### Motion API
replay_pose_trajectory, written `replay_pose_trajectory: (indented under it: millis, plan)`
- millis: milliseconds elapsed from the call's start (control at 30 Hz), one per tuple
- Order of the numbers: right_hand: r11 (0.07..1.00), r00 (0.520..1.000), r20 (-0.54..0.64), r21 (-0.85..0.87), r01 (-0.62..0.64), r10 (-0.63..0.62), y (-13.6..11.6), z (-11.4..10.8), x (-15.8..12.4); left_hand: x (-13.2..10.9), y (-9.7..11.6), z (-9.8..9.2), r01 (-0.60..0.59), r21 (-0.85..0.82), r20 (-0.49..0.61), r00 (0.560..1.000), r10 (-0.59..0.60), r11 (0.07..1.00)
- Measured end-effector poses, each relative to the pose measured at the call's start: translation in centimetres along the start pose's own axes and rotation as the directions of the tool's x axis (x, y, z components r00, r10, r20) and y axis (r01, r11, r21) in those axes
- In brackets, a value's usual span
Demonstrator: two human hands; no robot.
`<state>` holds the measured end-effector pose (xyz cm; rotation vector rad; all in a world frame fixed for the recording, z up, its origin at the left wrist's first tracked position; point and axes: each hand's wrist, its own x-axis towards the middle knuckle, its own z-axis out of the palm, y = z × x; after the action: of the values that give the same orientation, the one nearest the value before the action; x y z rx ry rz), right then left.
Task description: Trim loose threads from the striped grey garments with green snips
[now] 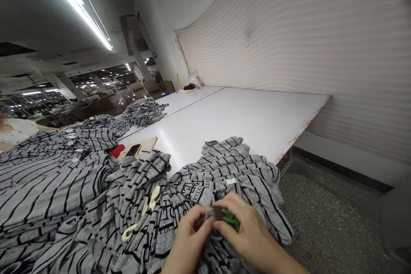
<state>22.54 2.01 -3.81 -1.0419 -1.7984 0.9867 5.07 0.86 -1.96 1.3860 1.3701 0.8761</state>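
A grey knit shirt with black stripes and black lettering (195, 190) lies bunched on the table in front of me. My left hand (194, 231) is closed, with thumb and fingertips pinching a small bit of its fabric. Close against it, my right hand (244, 227) is closed around small green-handled thread snips (229, 217). Their metal blades are blurred and point toward the pinched fabric near the left fingertips. A white label (230, 181) shows on the shirt just beyond my hands. Pale yellow strips (150, 201) lie on the cloth to the left.
Piles of similar striped shirts (58, 184) cover the left side. A dark phone (133, 150) and a red piece (117, 150) lie near a tan board. The white table (224, 115) reaches back to a hanging pale sheet (289, 30). Another person (19, 130) is at far left.
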Motion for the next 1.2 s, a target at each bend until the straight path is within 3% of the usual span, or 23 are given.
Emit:
replay_pose_trajectory:
  millis: [100, 200, 267, 367, 533, 600, 667, 800, 900, 1033, 1200]
  plan:
    - [0.999, 1.000, -0.010, -0.033, -0.010, 0.010, 0.4, 0.1, 0.0, -0.7, 0.1, 0.1, -0.121, 0.195, -0.143, 0.978, 0.150, 0.973]
    - [0.980, 0.966, -0.171, -0.028, -0.200, 0.192, 3.2, -0.9, 1.2, -1.4, 0.3, 0.3, -0.200, 0.304, -0.253, 0.926, 0.281, 0.932]
    - [0.966, 0.954, -0.205, -0.091, -0.242, 0.219, 5.0, -1.6, 2.0, -1.5, 0.5, 0.4, -0.285, 0.310, -0.202, 0.912, 0.356, 0.907]
    - [0.980, 0.981, -0.116, -0.112, -0.166, 0.153, 5.7, -2.3, 1.7, -1.2, 0.5, -0.1, -0.331, 0.330, -0.127, 0.912, 0.389, 0.884]
    - [1.000, 0.995, 0.098, 0.014, 0.008, -0.009, 3.3, -2.7, -3.0, -0.1, 1.2, -0.8, -0.169, 0.506, -0.105, 0.961, 0.254, 0.846]
    - [0.998, 0.972, 0.230, 0.060, 0.036, -0.049, 2.6, -2.8, -4.5, 0.3, 1.8, -0.6, -0.162, 0.569, -0.008, 0.979, 0.202, 0.807]
    - [0.999, 0.955, 0.298, 0.051, -0.016, 0.000, 2.2, -2.7, -5.2, 0.6, 2.4, -0.2, -0.221, 0.640, 0.150, 0.975, 0.162, 0.736]
    - [0.968, 0.944, 0.219, -0.011, -0.250, 0.246, 2.3, -2.2, -5.1, 1.0, 2.9, 0.7, -0.328, 0.758, 0.339, 0.937, 0.090, 0.563]
    - [0.946, 0.936, 0.170, 0.042, -0.320, 0.309, 2.8, -1.7, -4.7, 1.0, 2.4, 0.8, -0.415, 0.765, 0.396, 0.906, 0.148, 0.492]
    - [0.927, 0.929, 0.155, 0.122, -0.356, 0.336, 3.7, -1.0, -4.1, 0.8, 1.3, 0.8, -0.434, 0.792, 0.340, 0.898, 0.280, 0.430]
    - [0.953, 0.954, 0.020, -0.072, -0.296, 0.298, 3.8, -0.4, -2.9, 0.7, 0.5, 1.0, -0.437, 0.767, 0.304, 0.893, 0.333, 0.470]
